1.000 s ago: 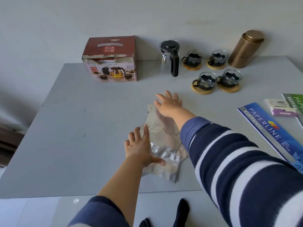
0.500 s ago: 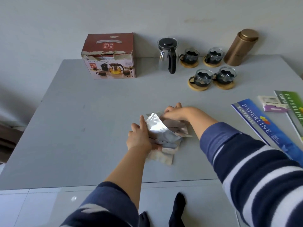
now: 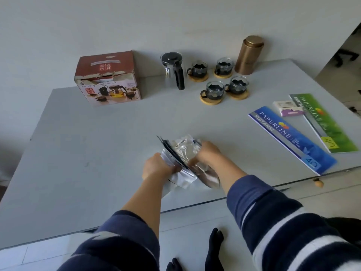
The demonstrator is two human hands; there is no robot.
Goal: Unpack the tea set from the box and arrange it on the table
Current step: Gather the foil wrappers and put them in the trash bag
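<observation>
The red tea set box (image 3: pixel 108 78) stands at the back left of the grey table (image 3: pixel 78 153). To its right stands a glass teapot (image 3: pixel 172 70) with a black lid and handle. Several glass cups (image 3: pixel 213 90) sit on round wooden coasters beside it. Near the table's front middle, my left hand (image 3: pixel 157 169) and my right hand (image 3: pixel 208 153) both grip a bunch of crumpled silver foil bags (image 3: pixel 183 153), lifted a little off the table.
A gold metal canister (image 3: pixel 249 54) stands at the back right by the wall. A blue Paperline booklet (image 3: pixel 291 137), a green booklet (image 3: pixel 322 122) and small cards (image 3: pixel 289 109) lie at the right. The table's front edge runs just below my forearms.
The foil bags lay flat under my spread hands. My hands have gathered them into a bunch and closed on it, raising it off the table.
</observation>
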